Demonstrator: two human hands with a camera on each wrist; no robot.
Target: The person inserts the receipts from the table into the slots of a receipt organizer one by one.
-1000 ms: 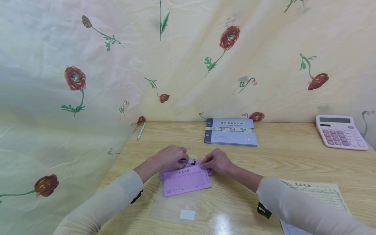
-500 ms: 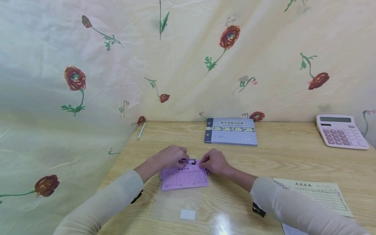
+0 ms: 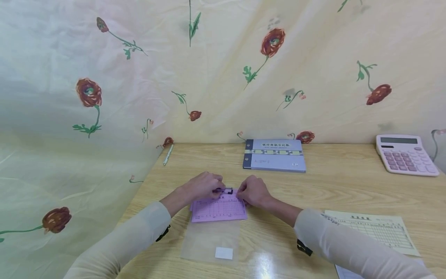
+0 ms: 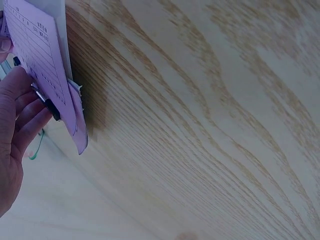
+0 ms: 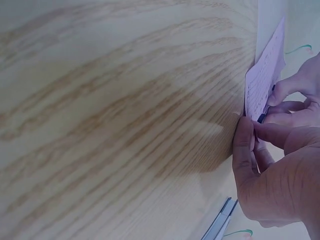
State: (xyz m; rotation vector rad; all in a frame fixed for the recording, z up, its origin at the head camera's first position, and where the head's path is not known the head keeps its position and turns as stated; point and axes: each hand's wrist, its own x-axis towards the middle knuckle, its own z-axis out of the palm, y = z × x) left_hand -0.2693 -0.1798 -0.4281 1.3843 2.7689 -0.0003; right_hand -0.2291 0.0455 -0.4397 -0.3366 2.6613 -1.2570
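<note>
A pink printed form slip (image 3: 219,211) lies over the upper part of a translucent clipboard (image 3: 200,242), with more pink paper showing beneath its left edge. At the board's top is a metal clip with black ends (image 3: 229,191). My left hand (image 3: 204,186) pinches this clip; in the left wrist view the thumb lies on the near side and fingers behind the clip (image 4: 52,109). With thumb and forefinger, my right hand (image 3: 255,192) pinches the slip's upper right corner, close beside the clip. The right wrist view shows the slip (image 5: 263,82) standing edge-on past my fingertips.
A white label (image 3: 224,253) sits on the clipboard's lower end. Behind are a blue account book (image 3: 275,155), a pen (image 3: 168,155) and a pink calculator (image 3: 405,155). Pale green printed forms (image 3: 379,232) lie under my right forearm. A floral curtain (image 3: 223,77) hangs behind the wooden table (image 3: 334,186).
My right hand has moved the pink slip up and slightly left, straightening its tilt, so its top edge now lies at the clip. The left hand has stayed on the clip.
</note>
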